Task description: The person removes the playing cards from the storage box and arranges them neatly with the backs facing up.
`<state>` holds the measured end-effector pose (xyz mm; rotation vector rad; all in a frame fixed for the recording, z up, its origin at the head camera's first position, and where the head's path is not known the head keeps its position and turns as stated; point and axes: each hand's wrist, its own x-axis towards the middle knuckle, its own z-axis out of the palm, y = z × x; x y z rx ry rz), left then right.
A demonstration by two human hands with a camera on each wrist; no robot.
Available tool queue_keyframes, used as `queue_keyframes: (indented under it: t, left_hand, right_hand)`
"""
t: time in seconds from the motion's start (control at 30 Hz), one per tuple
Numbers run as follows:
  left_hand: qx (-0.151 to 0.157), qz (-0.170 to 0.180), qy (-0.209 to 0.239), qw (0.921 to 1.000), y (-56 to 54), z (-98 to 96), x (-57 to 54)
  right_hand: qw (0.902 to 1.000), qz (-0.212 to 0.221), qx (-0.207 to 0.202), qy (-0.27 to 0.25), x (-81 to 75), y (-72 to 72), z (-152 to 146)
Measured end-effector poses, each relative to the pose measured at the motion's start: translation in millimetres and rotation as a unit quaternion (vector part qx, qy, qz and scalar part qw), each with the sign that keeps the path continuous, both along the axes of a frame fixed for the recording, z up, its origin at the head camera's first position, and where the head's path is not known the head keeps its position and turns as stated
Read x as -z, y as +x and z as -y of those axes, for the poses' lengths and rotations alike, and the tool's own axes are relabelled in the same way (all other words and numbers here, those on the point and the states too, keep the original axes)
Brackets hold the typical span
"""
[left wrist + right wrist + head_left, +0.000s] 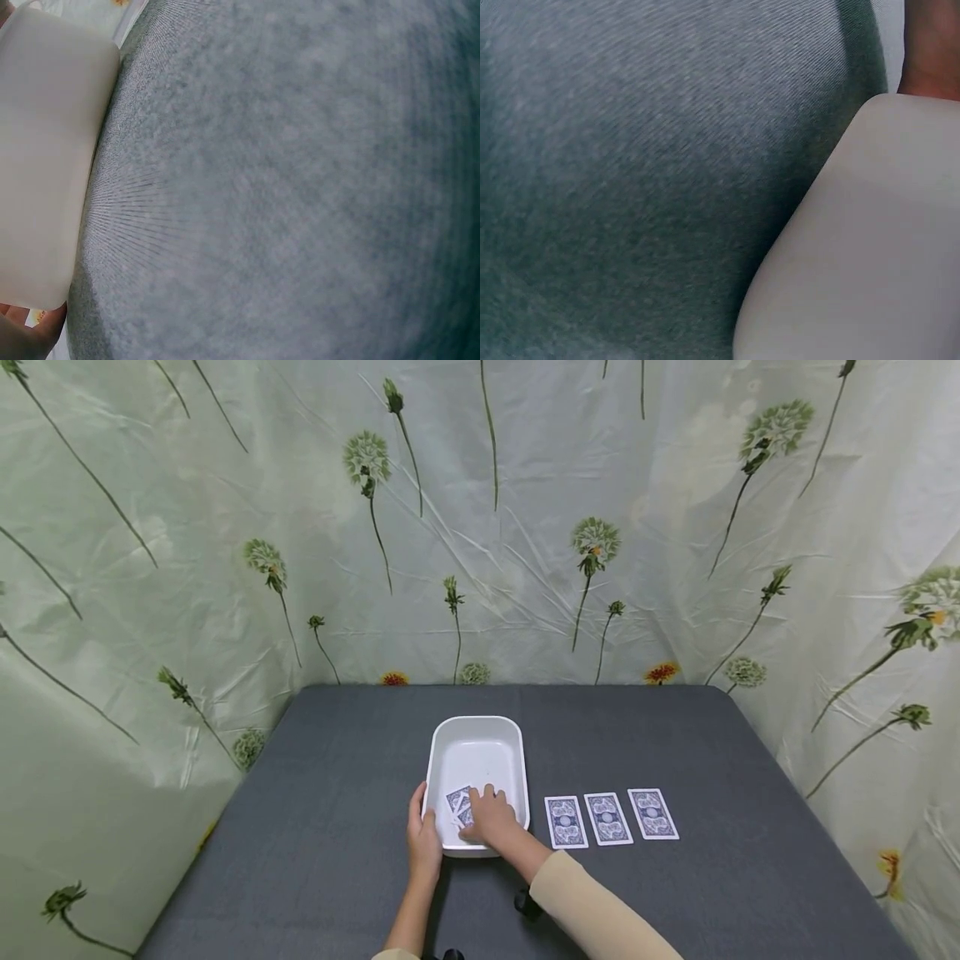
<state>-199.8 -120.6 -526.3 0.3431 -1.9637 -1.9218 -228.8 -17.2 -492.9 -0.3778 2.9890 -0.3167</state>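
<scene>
A white tray stands on the table, and blue-and-white patterned playing cards lie overlapping near its front left corner. At the tray's left wall, my left hand grips the side with the thumb by the rim. My right hand reaches over the front right edge into the tray. Its finger and thumb span a playing card there and seem to pinch it; the hand partly hides the cards. Both wrist views show mainly the tray's outer wall, with the cards out of sight.
Three face-down cards lie in a row right of the tray: a left one, a middle one and a right one. Dark grey cloth covers the table. A dandelion-print curtain hangs behind and at both sides.
</scene>
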Motion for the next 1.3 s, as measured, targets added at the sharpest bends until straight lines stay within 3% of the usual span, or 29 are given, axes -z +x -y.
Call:
queue_keyframes:
  t: [0.27, 0.53, 0.7, 0.93, 1.1, 1.3]
  left_hand:
    - [0.001, -0.024, 0.004, 0.9997, -3.2, 1.1, 6.4]
    - [-0.002, -0.007, -0.006, 1.0, -1.2, -0.3, 8.3]
    - [-0.003, -0.016, 0.0, 0.9999, -0.7, -1.3, 8.7]
    - [0.001, -0.011, 0.01, 0.9999, -0.1, -1.3, 6.6]
    - [0.002, -0.002, 0.008, 1.0, 0.6, -2.0, 6.0]
    - [-0.004, -0.013, 0.01, 0.9999, -0.9, -1.4, 5.8]
  right_hand:
    - [0.9994, 0.021, -0.029, -0.002, -2.7, -5.9, -6.2]
    - [0.9992, 0.021, -0.002, -0.034, 0.4, -4.5, -9.6]
    - [0.9989, 0.034, 0.03, -0.009, 1.3, -9.9, -12.3]
    - [0.9983, 0.048, 0.021, 0.025, -0.2, -15.0, -14.3]
    - [0.9986, 0.036, 0.012, 0.035, 0.3, -14.2, -15.5]
    - [0.9995, -0.008, -0.016, 0.026, 1.3, -11.2, -15.7]
